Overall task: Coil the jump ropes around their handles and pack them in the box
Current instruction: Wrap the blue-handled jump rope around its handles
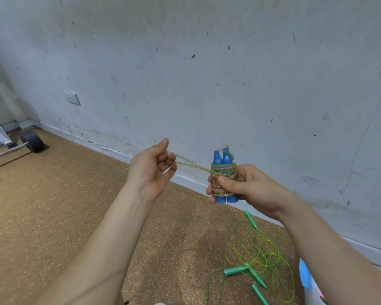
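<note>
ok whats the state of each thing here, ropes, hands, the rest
blue rope: mostly coiled around its two handles, tail not yet wound
tail: stretched taut between the hands
right hand: gripping the blue rope upright
left hand: pinching the tail
green ropes: loose and tangled on the floor, uncoiled
barbell: lying on the floor by the wall

The right hand (240, 188) holds two handles (223, 160) upright side by side, rope (223, 172) coiled around them. A strand runs left to the left hand (151, 170). Below on the floor (53, 205), loose ropes (260, 258) lie near the wall (207, 73). A barbell (29, 143) lies far left.
</note>
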